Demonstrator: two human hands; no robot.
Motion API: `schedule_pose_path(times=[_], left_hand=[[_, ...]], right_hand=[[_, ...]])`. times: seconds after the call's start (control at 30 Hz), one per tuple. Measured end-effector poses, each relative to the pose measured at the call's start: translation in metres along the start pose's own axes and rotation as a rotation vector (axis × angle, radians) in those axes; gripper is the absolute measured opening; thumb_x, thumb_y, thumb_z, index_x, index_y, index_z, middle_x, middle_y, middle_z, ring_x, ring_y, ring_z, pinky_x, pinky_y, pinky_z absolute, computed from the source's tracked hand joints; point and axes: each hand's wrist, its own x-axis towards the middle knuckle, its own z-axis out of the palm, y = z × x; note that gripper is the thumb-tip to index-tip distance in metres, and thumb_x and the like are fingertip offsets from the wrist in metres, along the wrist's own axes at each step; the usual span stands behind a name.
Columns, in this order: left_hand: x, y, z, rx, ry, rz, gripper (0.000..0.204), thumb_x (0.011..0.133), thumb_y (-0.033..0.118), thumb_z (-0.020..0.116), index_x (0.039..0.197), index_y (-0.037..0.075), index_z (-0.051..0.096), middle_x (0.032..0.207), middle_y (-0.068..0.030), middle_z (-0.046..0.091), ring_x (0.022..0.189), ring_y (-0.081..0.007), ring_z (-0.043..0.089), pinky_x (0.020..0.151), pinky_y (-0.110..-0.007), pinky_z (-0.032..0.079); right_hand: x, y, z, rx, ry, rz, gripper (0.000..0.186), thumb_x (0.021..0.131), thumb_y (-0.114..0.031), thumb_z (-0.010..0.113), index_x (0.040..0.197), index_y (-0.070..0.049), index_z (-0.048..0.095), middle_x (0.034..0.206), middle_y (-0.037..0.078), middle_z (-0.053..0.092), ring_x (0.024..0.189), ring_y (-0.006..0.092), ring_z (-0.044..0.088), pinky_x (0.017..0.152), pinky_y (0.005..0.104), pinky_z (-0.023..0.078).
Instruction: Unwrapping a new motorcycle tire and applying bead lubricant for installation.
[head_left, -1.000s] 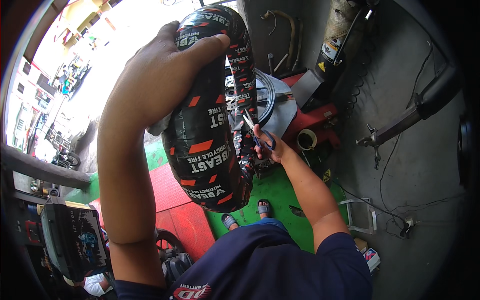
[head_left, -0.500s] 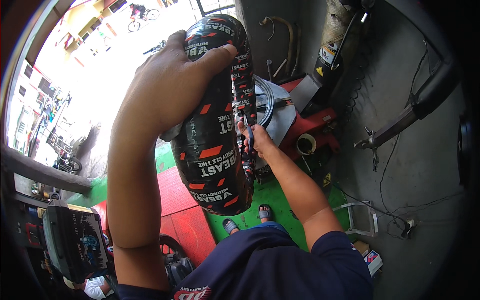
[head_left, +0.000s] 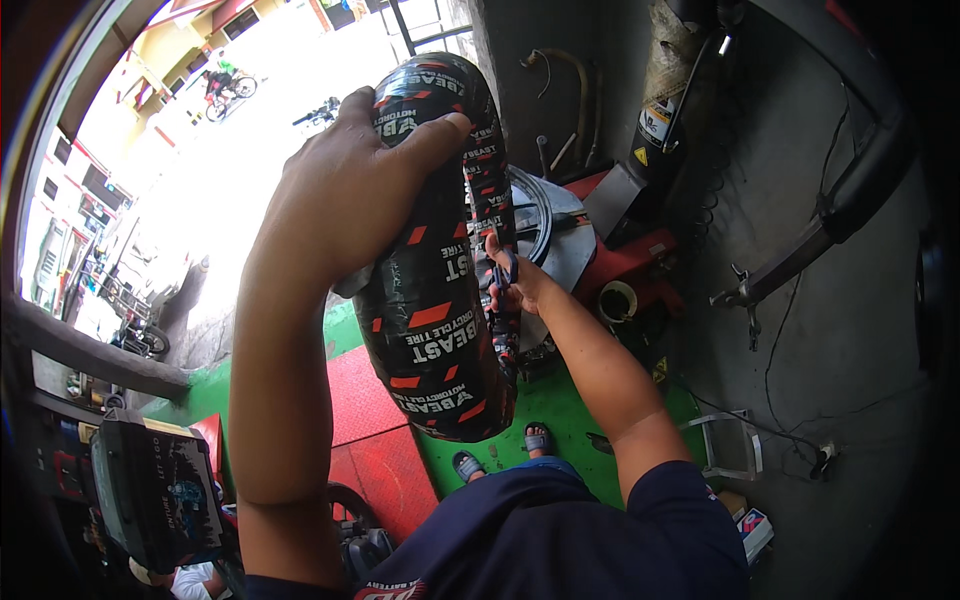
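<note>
A motorcycle tire (head_left: 430, 315) in black plastic wrap with red and white print is held upright in front of my chest. My left hand (head_left: 345, 190) grips its upper part, with the thumb over the near edge and the fingers around the far side. At the tire's right side, by the inner opening, my right hand (head_left: 530, 290) is closed on a pair of scissors (head_left: 511, 267) with dark handles. The blades are mostly hidden against the wrap, so I cannot tell whether they are cutting.
Behind the tire stands a red tire-changing machine (head_left: 640, 255) with a wheel rim (head_left: 540, 215) on it. A small bucket (head_left: 617, 300) is beside it, and a black machine arm (head_left: 780, 265) juts from the right. A red metal platform (head_left: 375, 430) and a black top box (head_left: 160, 485) are at left.
The tire and both hands sit slightly lower and farther right in the picture. The scissors have turned a little in my right hand. Outside, a cyclist has moved left.
</note>
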Motion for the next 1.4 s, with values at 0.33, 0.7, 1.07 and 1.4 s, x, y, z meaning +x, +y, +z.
schedule_pose_path(times=[0.33,0.7,1.07,1.4], left_hand=[[0.006,-0.008,0.000,0.014,0.032,0.056,0.076,0.089,0.062,0.059,0.131,-0.001,0.060,0.114,-0.0313,0.068,0.110,-0.0436,0.068,0.098,-0.044,0.050],[0.009,0.007,0.002,0.003,0.046,0.018,0.081,0.085,0.062,0.063,0.127,-0.007,0.059,0.110,-0.0307,0.070,0.106,-0.0426,0.070,0.096,-0.044,0.051],[0.016,0.002,0.000,0.012,-0.013,0.024,0.082,0.088,0.065,0.061,0.130,-0.006,0.057,0.109,-0.0307,0.070,0.105,-0.0433,0.070,0.095,-0.046,0.051],[0.012,0.001,-0.002,0.046,-0.011,-0.030,0.084,0.090,0.065,0.059,0.133,-0.006,0.051,0.108,-0.0311,0.070,0.107,-0.0447,0.069,0.095,-0.048,0.052]], right_hand=[[-0.005,0.007,0.016,-0.055,0.035,-0.089,0.065,0.081,-0.070,0.073,0.091,-0.007,0.059,0.058,0.003,0.054,0.042,0.0185,0.058,0.041,0.0327,0.049],[0.047,-0.018,0.003,-0.267,0.303,-0.484,0.054,0.083,-0.051,0.083,0.083,-0.006,0.054,0.060,0.005,0.060,0.041,0.0157,0.056,0.036,0.0308,0.044],[0.037,-0.027,-0.003,-0.213,0.045,-0.442,0.065,0.085,-0.060,0.077,0.106,-0.001,0.061,0.070,0.003,0.062,0.049,0.0155,0.059,0.042,0.0303,0.047],[0.032,-0.013,0.001,-0.382,0.080,-0.417,0.076,0.085,-0.065,0.074,0.123,0.000,0.059,0.092,0.015,0.074,0.071,0.0270,0.074,0.063,0.0378,0.058]])
